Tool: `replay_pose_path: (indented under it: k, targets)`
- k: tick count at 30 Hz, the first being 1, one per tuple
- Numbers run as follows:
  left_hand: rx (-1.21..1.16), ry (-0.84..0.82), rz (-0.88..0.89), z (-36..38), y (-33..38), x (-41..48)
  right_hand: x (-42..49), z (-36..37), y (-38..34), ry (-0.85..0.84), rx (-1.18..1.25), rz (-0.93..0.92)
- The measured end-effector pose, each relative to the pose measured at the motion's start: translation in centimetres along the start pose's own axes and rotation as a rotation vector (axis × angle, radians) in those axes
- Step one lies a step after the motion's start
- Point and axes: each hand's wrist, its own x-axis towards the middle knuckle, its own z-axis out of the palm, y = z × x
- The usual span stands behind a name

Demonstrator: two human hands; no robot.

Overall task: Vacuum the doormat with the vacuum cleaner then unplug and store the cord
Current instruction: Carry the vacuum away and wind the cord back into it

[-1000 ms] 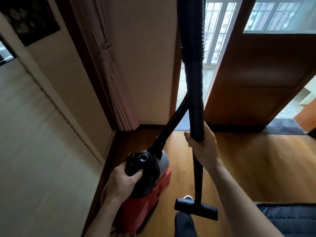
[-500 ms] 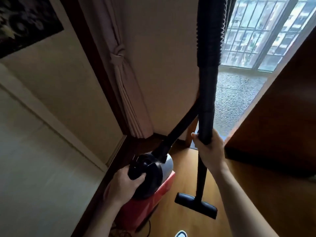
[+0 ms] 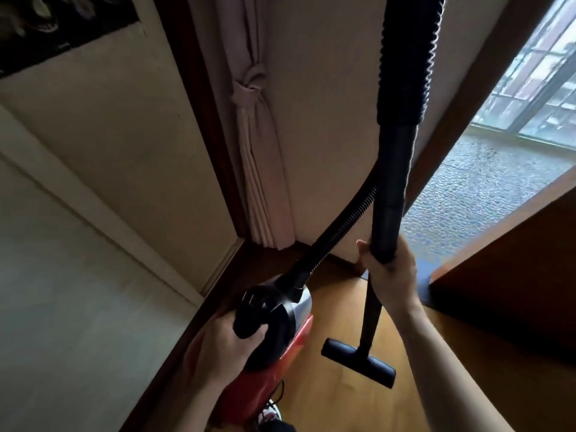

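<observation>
Far to the left of the left hand (image 3: 223,347) runs a pale wall, with a dark picture (image 3: 62,23) high on it. The left hand curls round the black handle on top of the vacuum cleaner (image 3: 274,316) — a black-and-red canister held close to the dark skirting, over the wooden floor (image 3: 330,403). Above that hand a knotted pink curtain (image 3: 258,157) hangs in the corner. From the canister's top the ribbed hose (image 3: 343,226) climbs to the right and passes behind the wand.

The right hand (image 3: 391,272), higher than the left and to its right, grips the black wand (image 3: 394,194) at the lower end of its thick section. Below this hand the thin tube ends in the floor nozzle (image 3: 358,358), tilted — whether it touches the boards I cannot tell. Right of the right hand stands an open brown door (image 3: 514,269), with a pebbled balcony floor (image 3: 486,185) above and beyond it.
</observation>
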Motion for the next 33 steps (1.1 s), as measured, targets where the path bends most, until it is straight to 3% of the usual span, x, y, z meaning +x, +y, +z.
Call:
replay_pose_path:
  k: [11,15,24,33]
  targets:
    - [-0.021,-0.030,-0.003,-0.4,-4.1,5.1,3.0,7.3,3.5,-0.009,-0.032,0.070]
    - [-0.028,-0.017,-0.078,0.4,-5.8,6.3,4.0,9.6,6.2,-0.073,0.030,0.022]
    - [0.001,0.023,-0.210,5.8,-13.0,10.6,6.3,15.7,17.6,-0.173,0.059,0.041]
    - [0.024,0.001,-0.188,15.0,-23.3,18.4,6.8,22.4,27.7,-0.208,0.062,0.044]
